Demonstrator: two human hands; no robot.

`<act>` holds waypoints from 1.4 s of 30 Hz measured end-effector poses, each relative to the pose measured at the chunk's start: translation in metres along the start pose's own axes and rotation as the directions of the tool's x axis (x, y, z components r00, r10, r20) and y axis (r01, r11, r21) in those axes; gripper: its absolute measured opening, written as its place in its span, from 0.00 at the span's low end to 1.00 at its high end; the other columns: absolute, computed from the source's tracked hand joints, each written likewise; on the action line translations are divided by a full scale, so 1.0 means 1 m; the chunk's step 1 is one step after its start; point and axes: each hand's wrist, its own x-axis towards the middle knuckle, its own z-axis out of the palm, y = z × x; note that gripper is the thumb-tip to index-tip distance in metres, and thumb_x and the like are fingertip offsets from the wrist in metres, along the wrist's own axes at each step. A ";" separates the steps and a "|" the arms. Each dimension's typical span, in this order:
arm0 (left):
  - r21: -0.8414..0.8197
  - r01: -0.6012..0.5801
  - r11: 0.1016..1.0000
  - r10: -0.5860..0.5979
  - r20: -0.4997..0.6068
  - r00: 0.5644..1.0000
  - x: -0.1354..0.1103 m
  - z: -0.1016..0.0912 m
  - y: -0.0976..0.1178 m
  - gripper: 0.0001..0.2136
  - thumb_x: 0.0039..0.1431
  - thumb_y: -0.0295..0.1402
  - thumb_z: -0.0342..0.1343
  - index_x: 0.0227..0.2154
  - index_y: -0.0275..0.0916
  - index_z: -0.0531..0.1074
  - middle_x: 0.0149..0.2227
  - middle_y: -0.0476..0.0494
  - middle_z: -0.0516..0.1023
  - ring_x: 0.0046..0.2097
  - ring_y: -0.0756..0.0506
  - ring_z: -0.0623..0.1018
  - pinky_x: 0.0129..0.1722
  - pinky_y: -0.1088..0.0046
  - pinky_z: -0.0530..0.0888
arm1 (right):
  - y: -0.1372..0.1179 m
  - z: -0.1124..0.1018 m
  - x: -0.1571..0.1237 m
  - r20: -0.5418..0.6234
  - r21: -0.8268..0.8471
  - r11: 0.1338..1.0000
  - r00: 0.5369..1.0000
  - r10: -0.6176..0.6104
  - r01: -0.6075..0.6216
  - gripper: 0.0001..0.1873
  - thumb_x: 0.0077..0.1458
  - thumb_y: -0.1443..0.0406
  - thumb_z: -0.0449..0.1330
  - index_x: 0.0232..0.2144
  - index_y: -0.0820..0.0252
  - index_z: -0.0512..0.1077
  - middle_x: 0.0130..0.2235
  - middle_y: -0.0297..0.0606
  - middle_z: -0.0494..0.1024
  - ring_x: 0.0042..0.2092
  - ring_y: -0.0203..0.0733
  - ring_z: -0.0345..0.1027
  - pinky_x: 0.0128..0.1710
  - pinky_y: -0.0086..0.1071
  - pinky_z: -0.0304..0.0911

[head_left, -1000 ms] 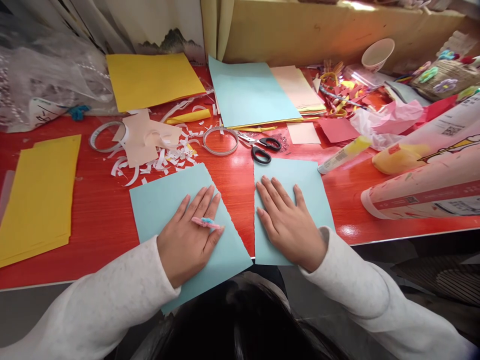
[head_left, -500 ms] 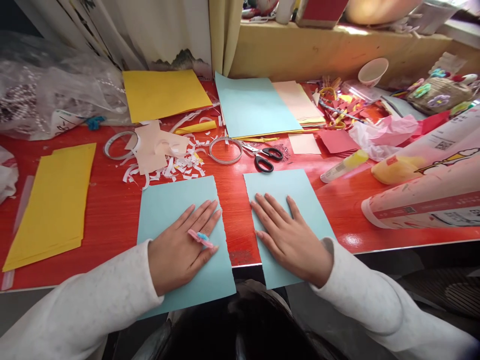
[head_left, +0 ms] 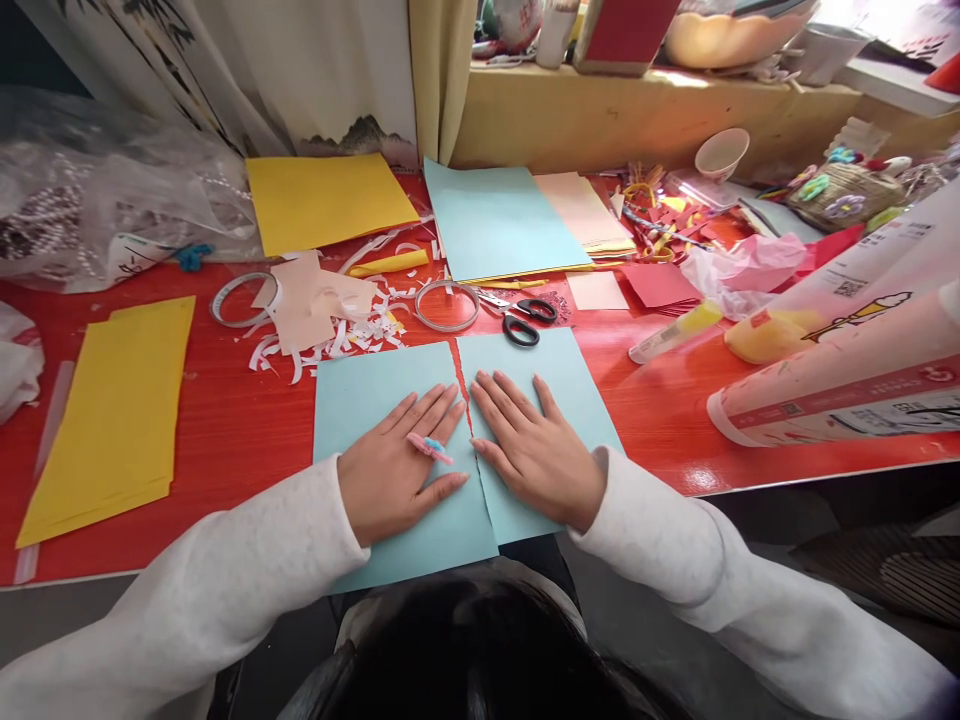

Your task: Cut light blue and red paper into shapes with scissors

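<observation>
Two light blue paper halves lie side by side at the near edge of the red table [head_left: 240,420], their torn edges almost touching. My left hand [head_left: 397,470] rests flat and open on the left blue sheet [head_left: 360,395]; a pink and blue ring sits on one finger. My right hand [head_left: 532,450] lies flat and open on the right blue sheet [head_left: 570,385]. Both sheets hang a little over the table's front edge.
Black-handled scissors [head_left: 517,318] and a tape ring [head_left: 448,305] lie just beyond the sheets. White paper scraps [head_left: 330,335], yellow sheets [head_left: 112,410], a larger blue sheet [head_left: 499,220], a glue stick [head_left: 675,332] and big paper rolls [head_left: 847,370] crowd the table.
Both hands slid the blue halves toward each other; the wide gap between them has closed to a thin line. The camera view has also tilted up.
</observation>
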 end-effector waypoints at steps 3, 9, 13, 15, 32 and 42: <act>0.011 -0.005 1.000 0.005 0.002 1.000 0.000 0.001 0.000 0.32 0.59 0.48 0.37 0.61 0.31 0.45 0.64 0.37 0.45 0.64 0.43 0.45 0.62 0.61 0.49 | 0.000 0.000 0.000 -0.007 0.002 1.000 1.000 -0.006 0.006 0.30 0.61 0.55 0.36 0.61 0.63 0.45 0.64 0.39 0.44 0.64 0.43 0.36 0.61 0.48 0.35; 0.018 -0.006 1.000 0.006 0.000 1.000 0.001 0.000 0.000 0.33 0.59 0.47 0.38 0.61 0.29 0.45 0.64 0.36 0.45 0.64 0.43 0.45 0.62 0.61 0.49 | 0.001 0.001 0.000 -0.004 0.024 1.000 1.000 -0.008 0.009 0.30 0.61 0.55 0.36 0.62 0.66 0.44 0.64 0.41 0.42 0.64 0.42 0.35 0.62 0.46 0.35; 0.035 -0.006 0.999 0.007 -0.030 1.000 0.000 -0.001 0.002 0.32 0.59 0.47 0.38 0.61 0.30 0.45 0.64 0.37 0.45 0.64 0.43 0.46 0.61 0.61 0.49 | 0.001 0.001 0.000 0.005 0.033 0.999 1.000 -0.007 0.007 0.31 0.61 0.55 0.35 0.62 0.66 0.43 0.64 0.41 0.41 0.65 0.42 0.34 0.62 0.45 0.34; 0.051 0.000 0.999 0.002 -0.051 0.999 -0.001 -0.001 0.003 0.32 0.59 0.47 0.38 0.61 0.30 0.45 0.64 0.38 0.45 0.64 0.43 0.46 0.61 0.62 0.49 | 0.001 0.001 0.000 -0.008 0.033 0.999 1.000 -0.003 0.004 0.31 0.61 0.55 0.36 0.62 0.67 0.43 0.64 0.41 0.40 0.65 0.42 0.32 0.62 0.45 0.35; 0.104 0.034 0.994 -0.015 -0.172 0.985 -0.004 -0.001 0.005 0.33 0.58 0.48 0.40 0.61 0.32 0.43 0.64 0.41 0.45 0.64 0.44 0.47 0.62 0.63 0.47 | 0.001 0.002 0.001 -0.021 0.025 0.999 0.999 -0.031 0.032 0.33 0.61 0.55 0.36 0.62 0.71 0.39 0.64 0.42 0.36 0.65 0.42 0.27 0.63 0.44 0.32; 0.097 0.050 0.994 -0.039 -0.108 0.993 -0.003 -0.001 0.004 0.34 0.58 0.51 0.37 0.61 0.32 0.44 0.64 0.41 0.44 0.64 0.45 0.45 0.62 0.63 0.47 | 0.001 0.001 0.000 0.018 0.026 0.999 0.999 -0.042 0.041 0.31 0.61 0.56 0.37 0.62 0.67 0.43 0.64 0.40 0.40 0.65 0.41 0.31 0.62 0.43 0.36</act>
